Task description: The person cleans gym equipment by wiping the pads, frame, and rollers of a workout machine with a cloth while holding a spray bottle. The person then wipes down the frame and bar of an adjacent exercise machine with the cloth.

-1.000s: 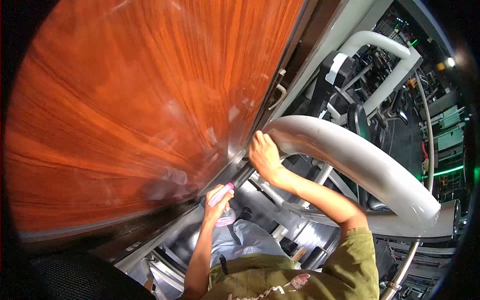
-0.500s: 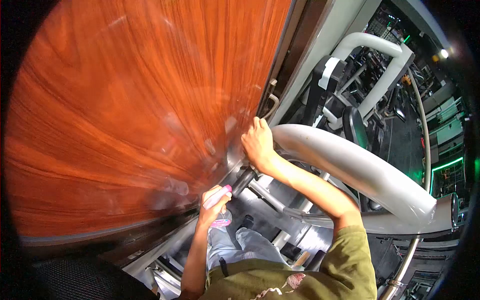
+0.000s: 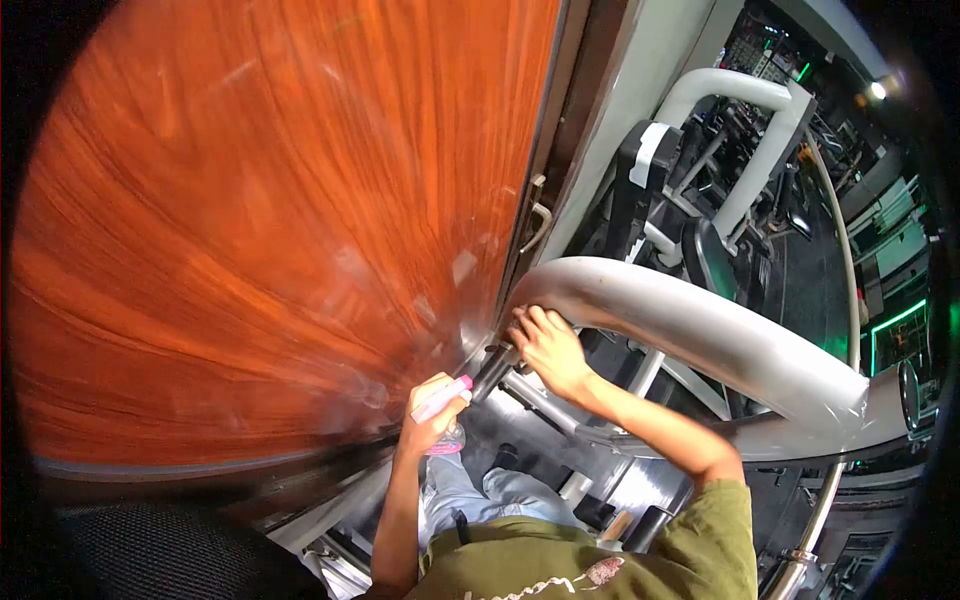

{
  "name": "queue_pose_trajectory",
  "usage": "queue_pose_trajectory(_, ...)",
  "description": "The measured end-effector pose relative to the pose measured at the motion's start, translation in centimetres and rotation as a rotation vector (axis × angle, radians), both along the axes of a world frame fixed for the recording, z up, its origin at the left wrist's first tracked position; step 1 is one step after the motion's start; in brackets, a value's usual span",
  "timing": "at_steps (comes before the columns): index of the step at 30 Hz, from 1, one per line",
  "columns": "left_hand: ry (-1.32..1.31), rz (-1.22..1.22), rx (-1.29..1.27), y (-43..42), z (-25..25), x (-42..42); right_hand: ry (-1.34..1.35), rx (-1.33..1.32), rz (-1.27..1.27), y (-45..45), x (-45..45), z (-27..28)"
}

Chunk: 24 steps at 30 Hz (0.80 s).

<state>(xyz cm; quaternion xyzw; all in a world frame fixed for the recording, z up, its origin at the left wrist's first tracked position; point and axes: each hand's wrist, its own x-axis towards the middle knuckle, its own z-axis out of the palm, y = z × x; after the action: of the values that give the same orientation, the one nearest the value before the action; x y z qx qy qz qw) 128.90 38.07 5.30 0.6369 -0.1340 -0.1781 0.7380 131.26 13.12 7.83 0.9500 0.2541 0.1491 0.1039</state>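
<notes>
My left hand (image 3: 430,412) is wrapped around a spray bottle (image 3: 440,398) with a white and pink trigger head; its clear lower part with a pink label shows beneath the hand. My right hand (image 3: 550,350) presses with curled fingers against the lower left end of a thick silver-grey machine tube (image 3: 690,330). Whatever lies under those fingers, if anything, is hidden. Just below, between the two hands, is a black handle grip (image 3: 490,375) on the machine.
A glossy wood-grain panel (image 3: 300,220) fills the left side, with a metal handle (image 3: 540,228) at its edge. Other gym machines with a black pad (image 3: 708,258) stand to the right. A black mesh surface (image 3: 170,555) is at the lower left.
My right hand has moved down and slightly right, from the top end of the tube to its side near the black grip. My left hand keeps hold of the spray bottle.
</notes>
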Motion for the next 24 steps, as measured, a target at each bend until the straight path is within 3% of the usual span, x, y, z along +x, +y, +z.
queue_pose_trajectory(2,-0.031,-0.025,0.011,-0.2,0.3,0.0,0.021,0.248,-0.059,-0.5,-1.7,2.6)
queue_pose_trajectory(4,-0.011,-0.026,0.019,-0.3,0.1,0.0,-0.089,0.317,-0.118,-0.7,-3.0,1.9)
queue_pose_trajectory(8,0.054,-0.043,-0.030,-0.6,0.1,-0.1,-0.315,0.585,-0.250,-0.7,-3.8,-5.8)
queue_pose_trajectory(11,0.052,-0.065,0.017,-0.9,0.7,-0.2,-0.172,0.797,-0.285,-0.1,-3.6,-10.6)
queue_pose_trajectory(15,0.101,-0.074,0.046,-1.3,1.4,-0.2,-0.186,0.921,-0.242,-0.5,-4.0,-8.2)
queue_pose_trajectory(19,0.100,-0.092,0.072,-1.7,1.4,-0.1,-0.541,0.945,-0.241,-1.1,-4.3,-3.6)
queue_pose_trajectory(24,0.044,-0.126,0.103,-2.6,1.6,-0.1,-0.447,1.282,-0.376,0.0,-3.5,-10.9)
